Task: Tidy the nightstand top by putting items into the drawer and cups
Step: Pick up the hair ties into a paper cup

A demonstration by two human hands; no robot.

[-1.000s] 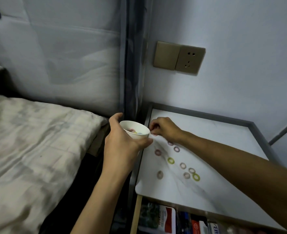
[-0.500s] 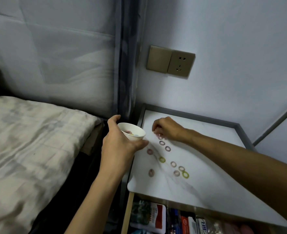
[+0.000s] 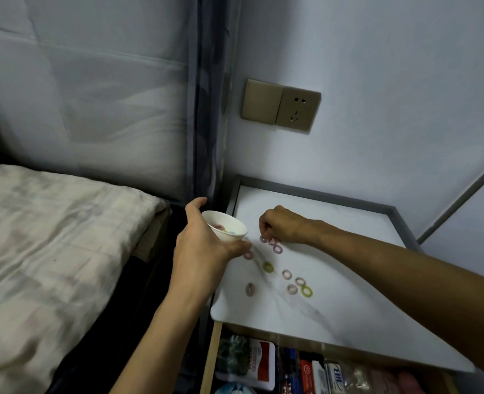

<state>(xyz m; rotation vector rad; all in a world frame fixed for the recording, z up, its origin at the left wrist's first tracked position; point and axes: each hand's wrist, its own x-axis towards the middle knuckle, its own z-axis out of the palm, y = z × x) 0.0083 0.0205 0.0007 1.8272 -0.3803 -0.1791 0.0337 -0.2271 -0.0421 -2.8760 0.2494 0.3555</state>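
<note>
My left hand [image 3: 204,248] holds a small white cup [image 3: 224,229] just off the left edge of the white nightstand top [image 3: 334,280]; a few coloured rings lie inside it. My right hand [image 3: 280,224] reaches over the top with its fingers curled down onto a pink ring [image 3: 264,239]. Several small rings lie scattered on the top, among them a purple ring [image 3: 277,248], a green ring [image 3: 268,267] and a yellow-green ring [image 3: 306,291]. Whether the fingertips pinch the pink ring is hidden.
The drawer [image 3: 306,368] below the top stands open, packed with packets and boxes. A bed [image 3: 50,240] with a pale cover lies to the left. A curtain [image 3: 209,95] hangs in the corner, and a wall socket [image 3: 280,105] sits above the nightstand.
My right hand has drawn away from the cup's rim and come down on the rings further right. The cup has stayed in my left hand.
</note>
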